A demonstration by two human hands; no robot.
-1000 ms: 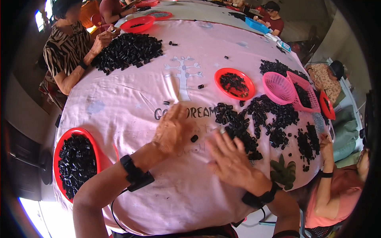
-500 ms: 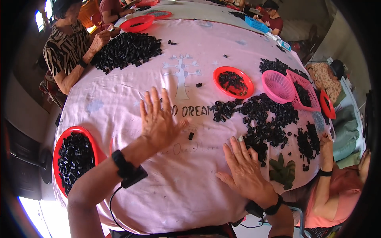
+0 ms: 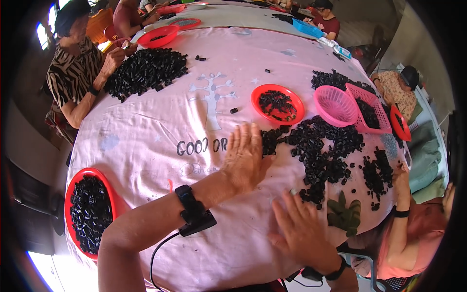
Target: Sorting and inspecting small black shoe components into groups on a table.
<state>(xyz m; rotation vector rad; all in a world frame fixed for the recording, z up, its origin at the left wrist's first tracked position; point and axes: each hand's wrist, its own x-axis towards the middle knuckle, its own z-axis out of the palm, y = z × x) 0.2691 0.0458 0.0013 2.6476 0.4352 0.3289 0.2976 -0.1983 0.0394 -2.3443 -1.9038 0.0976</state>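
My left hand (image 3: pixel 244 158) lies flat on the pink tablecloth (image 3: pixel 146 155), fingers stretched out, beside the left edge of a spread of small black cylindrical pieces (image 3: pixel 323 146). Its fingertips are close to the nearest pieces, and whatever is under the palm is hidden. Nearer to me on the right, my right hand (image 3: pixel 302 231) is held with fingers apart, slightly blurred, just below the lower end of the spread. Nothing shows in its grasp. One loose black piece (image 3: pixel 234 110) sits beyond my left hand.
A red bowl (image 3: pixel 254 107) with small black bits stands beyond the spread, beside a round pink basket (image 3: pixel 335 104) and a pink rectangular basket (image 3: pixel 353 114). At left is a red basin (image 3: pixel 113 207) of black pieces; farther off, another heap (image 3: pixel 148 73). People sit around the table.
My left hand has swept to the right, up to the spread of pieces. The loose piece that lay between my hands is out of sight. My right hand is slightly lower; the view has shifted a little.
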